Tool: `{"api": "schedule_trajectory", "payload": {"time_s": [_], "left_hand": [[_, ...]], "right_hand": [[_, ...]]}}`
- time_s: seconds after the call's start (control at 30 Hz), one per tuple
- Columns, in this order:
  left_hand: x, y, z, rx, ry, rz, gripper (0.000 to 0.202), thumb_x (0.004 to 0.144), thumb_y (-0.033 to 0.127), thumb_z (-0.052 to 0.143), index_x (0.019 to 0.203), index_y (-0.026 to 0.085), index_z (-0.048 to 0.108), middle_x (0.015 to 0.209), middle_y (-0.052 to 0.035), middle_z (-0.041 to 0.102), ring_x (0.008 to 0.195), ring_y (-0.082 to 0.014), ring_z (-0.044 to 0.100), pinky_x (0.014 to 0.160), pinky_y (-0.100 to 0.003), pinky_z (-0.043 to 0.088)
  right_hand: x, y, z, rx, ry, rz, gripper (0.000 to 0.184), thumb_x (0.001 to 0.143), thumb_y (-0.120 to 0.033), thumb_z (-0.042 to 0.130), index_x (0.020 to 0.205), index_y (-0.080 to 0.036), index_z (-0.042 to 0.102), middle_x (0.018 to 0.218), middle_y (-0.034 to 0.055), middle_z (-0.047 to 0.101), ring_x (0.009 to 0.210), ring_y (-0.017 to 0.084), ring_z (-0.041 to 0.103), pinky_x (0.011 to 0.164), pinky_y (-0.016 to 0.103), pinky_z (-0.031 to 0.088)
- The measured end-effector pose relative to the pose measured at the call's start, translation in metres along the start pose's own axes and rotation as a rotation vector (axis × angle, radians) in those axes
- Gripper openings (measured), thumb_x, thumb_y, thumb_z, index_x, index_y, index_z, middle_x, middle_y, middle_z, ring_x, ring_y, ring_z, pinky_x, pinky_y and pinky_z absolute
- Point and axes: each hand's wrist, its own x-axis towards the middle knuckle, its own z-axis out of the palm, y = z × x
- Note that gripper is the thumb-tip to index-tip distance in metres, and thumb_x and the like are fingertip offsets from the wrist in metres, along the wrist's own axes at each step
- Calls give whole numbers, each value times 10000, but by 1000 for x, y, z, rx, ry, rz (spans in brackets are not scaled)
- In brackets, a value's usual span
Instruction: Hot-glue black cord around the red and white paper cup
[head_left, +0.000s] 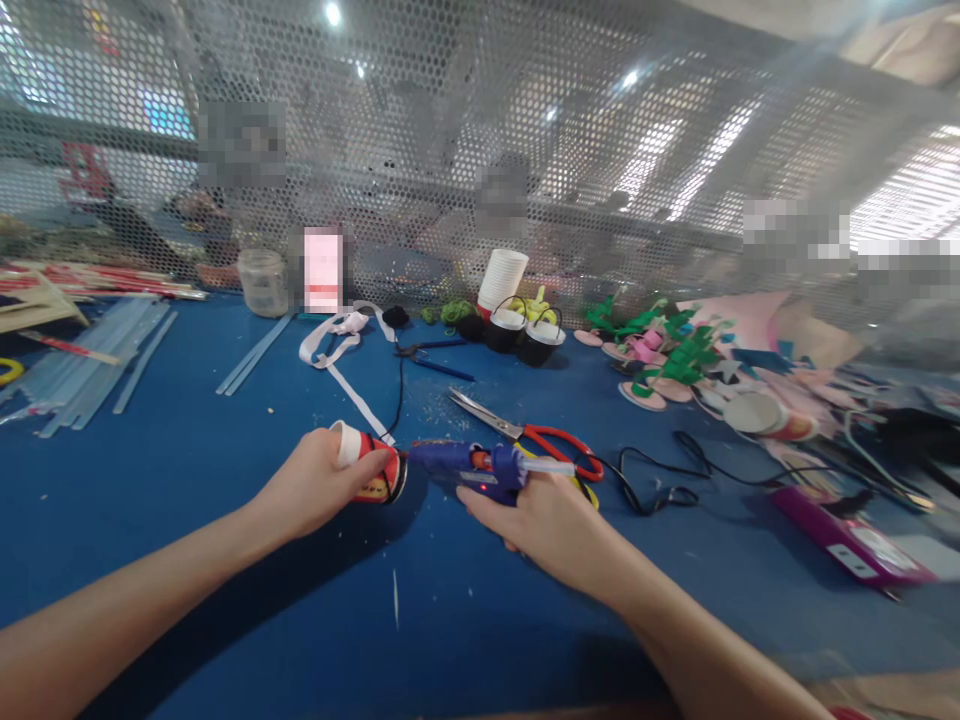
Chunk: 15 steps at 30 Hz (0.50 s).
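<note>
My left hand point(319, 475) is closed around a small red and white paper cup point(384, 480), which lies tilted on its side above the table. A black cord point(400, 400) runs to the cup and passes over its red wall. In my right hand point(536, 515) is a blue hot glue gun point(457, 465), with a clear glue stick point(549, 467) poking out of its back and a small red light on its body. The gun's nozzle points left and is close to the cup's end; whether it touches cannot be made out. Scissors with red handles point(559, 440) lie just behind the gun.
Blue-handled pliers point(435, 357), white ribbon point(360, 395) and a stack of white cups point(502, 280) lie beyond my hands. Two black-and-white cups point(540, 340) stand near green yarn point(456, 313). Clear glue sticks point(97, 365) are at left; paper flowers point(660, 350) and a purple device point(847, 535) at right.
</note>
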Motion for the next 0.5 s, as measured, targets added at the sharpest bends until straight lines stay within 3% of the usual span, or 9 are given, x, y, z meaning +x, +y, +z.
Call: {"api": "schedule_trajectory", "payload": {"time_s": [0.23, 0.5], "left_hand": [[-2, 1, -1, 27, 9, 27, 375, 650, 453, 489, 423, 186, 357, 426, 62, 314, 421, -84, 264, 381, -212, 180], [0, -3, -1, 40, 32, 40, 364, 631, 480, 504, 455, 171, 425, 441, 53, 373, 426, -93, 308, 388, -213, 216]], "right_hand": [[5, 2, 2, -26, 2, -10, 207, 689, -251, 497, 500, -181, 452, 331, -67, 403, 317, 70, 408, 338, 176, 303], [12, 2, 1, 122, -84, 47, 194, 704, -292, 493, 561, -161, 505, 345, -59, 420, 291, 64, 402, 322, 168, 340]]}}
